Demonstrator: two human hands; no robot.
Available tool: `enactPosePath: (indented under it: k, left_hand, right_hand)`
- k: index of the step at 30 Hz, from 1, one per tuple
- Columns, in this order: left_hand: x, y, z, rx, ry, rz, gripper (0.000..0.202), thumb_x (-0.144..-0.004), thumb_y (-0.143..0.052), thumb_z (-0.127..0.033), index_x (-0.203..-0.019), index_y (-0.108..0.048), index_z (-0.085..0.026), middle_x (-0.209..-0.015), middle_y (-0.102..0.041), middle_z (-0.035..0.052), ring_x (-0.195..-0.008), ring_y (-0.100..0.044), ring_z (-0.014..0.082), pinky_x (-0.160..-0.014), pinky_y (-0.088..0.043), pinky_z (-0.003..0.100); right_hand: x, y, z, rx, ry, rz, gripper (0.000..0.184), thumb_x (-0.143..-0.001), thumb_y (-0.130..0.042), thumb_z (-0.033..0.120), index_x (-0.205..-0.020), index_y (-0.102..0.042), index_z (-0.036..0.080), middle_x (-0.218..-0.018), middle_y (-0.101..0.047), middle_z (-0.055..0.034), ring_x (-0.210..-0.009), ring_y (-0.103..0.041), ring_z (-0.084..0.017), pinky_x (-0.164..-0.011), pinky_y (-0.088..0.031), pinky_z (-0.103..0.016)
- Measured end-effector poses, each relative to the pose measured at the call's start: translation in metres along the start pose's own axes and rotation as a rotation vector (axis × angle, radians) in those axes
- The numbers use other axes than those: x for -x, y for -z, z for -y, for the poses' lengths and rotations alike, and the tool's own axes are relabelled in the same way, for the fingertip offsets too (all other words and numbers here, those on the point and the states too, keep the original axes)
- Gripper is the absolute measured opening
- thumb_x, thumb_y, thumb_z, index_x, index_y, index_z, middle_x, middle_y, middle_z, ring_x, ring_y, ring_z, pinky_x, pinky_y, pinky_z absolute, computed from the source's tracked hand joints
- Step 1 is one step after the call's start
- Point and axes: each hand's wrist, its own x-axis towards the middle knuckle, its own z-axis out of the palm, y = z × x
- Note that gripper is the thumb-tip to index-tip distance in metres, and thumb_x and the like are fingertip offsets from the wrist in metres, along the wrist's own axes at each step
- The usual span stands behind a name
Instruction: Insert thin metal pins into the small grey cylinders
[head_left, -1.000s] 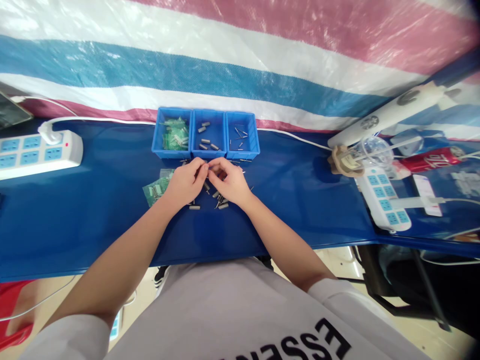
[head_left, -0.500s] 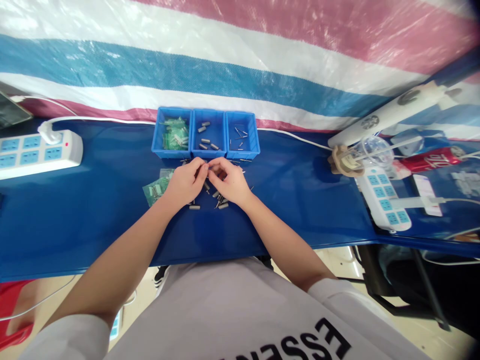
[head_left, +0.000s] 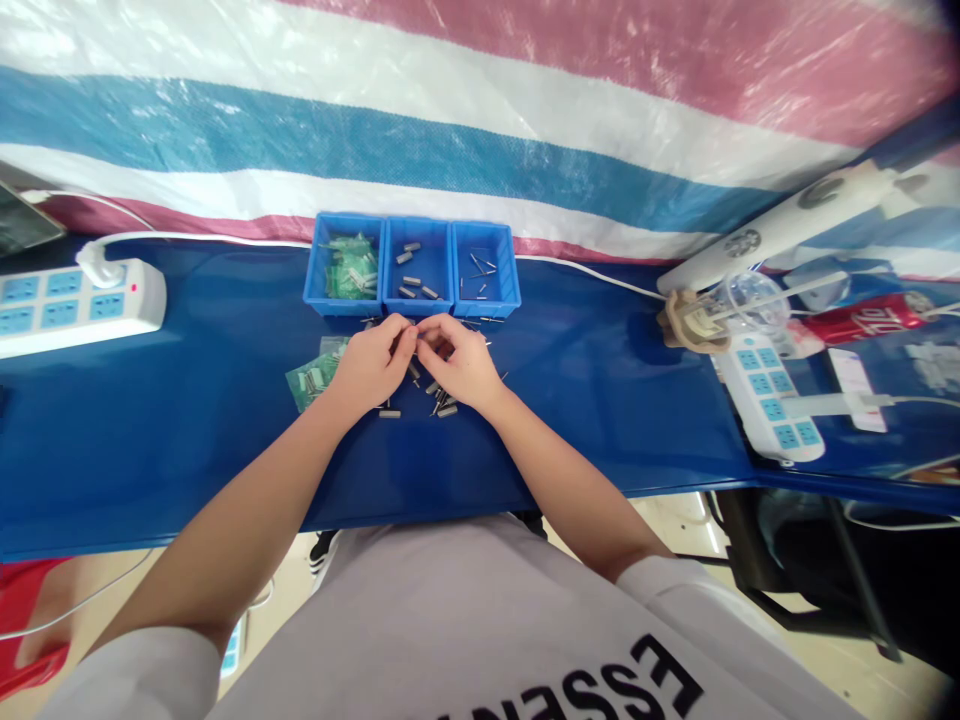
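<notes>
Small metal pins lie scattered on the blue surface — left hand and right hand meet fingertip to fingertip above them, pinching something too small to identify.

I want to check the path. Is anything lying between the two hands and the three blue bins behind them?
Only a few loose metal pins lie on the blue table between the left hand, right hand and the blue bins. Nothing taller is visible there.
</notes>
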Motion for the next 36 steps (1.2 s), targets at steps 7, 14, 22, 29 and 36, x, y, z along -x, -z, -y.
enactPosePath:
  k: [7,14,22,29,36]
  left_hand:
    - [0.0005,-0.0005,-0.0008,0.012,-0.003,-0.010,0.028,-0.104,-0.043,-0.040,-0.099,-0.062,-0.021,-0.075,-0.066,0.0009,-0.066,-0.061,0.0153,-0.065,-0.043,0.027]
    - [0.0017,-0.0023,-0.0035,0.074,-0.009,-0.015,0.023,-0.103,-0.047,-0.039,-0.108,-0.062,-0.021,-0.077,-0.067,-0.0004,-0.066,-0.062,0.0142,-0.065,-0.044,0.027]
    - [0.0028,-0.0074,0.0011,0.098,-0.018,-0.026,0.027,-0.097,-0.058,-0.036,-0.120,-0.060,-0.023,-0.074,-0.065,-0.0039,-0.066,-0.062,0.0128,-0.068,-0.046,0.024]
    - [0.0030,-0.0057,-0.0019,0.057,-0.021,-0.109,0.023,-0.100,-0.055,-0.038,-0.116,-0.064,-0.023,-0.076,-0.066,-0.0024,-0.069,-0.063,0.0132,-0.071,-0.047,0.025]
    - [0.0028,-0.0024,-0.0055,0.049,-0.060,-0.170,0.020,-0.101,-0.054,-0.034,-0.112,-0.067,-0.022,-0.077,-0.066,-0.0024,-0.067,-0.062,0.0111,-0.071,-0.048,0.022]
  right_hand:
    - [0.0007,-0.0015,0.0011,0.031,0.035,-0.066,0.016,-0.092,-0.058,0.030,-0.104,-0.066,0.021,-0.090,-0.074,-0.0013,-0.077,-0.068,-0.014,-0.069,-0.053,-0.028]
    - [-0.0003,-0.0004,0.0031,0.071,0.058,-0.160,0.017,-0.094,-0.055,0.026,-0.103,-0.068,0.022,-0.101,-0.075,-0.0045,-0.087,-0.069,-0.017,-0.079,-0.057,-0.032]
    - [0.0004,-0.0037,0.0001,-0.203,-0.044,-0.159,0.019,-0.097,-0.056,0.040,-0.109,-0.052,0.025,-0.098,-0.077,-0.0041,-0.095,-0.076,-0.017,-0.089,-0.059,-0.034]
    - [-0.0051,-0.0064,-0.0020,-0.421,-0.179,-0.120,0.035,-0.090,-0.062,0.055,-0.099,-0.044,0.027,-0.080,-0.073,-0.0008,-0.083,-0.074,-0.018,-0.088,-0.060,-0.037]
    - [-0.0078,-0.0026,0.0002,-0.529,-0.221,-0.043,0.035,-0.088,-0.063,0.056,-0.096,-0.048,0.025,-0.087,-0.071,-0.0019,-0.085,-0.073,-0.017,-0.091,-0.061,-0.038]
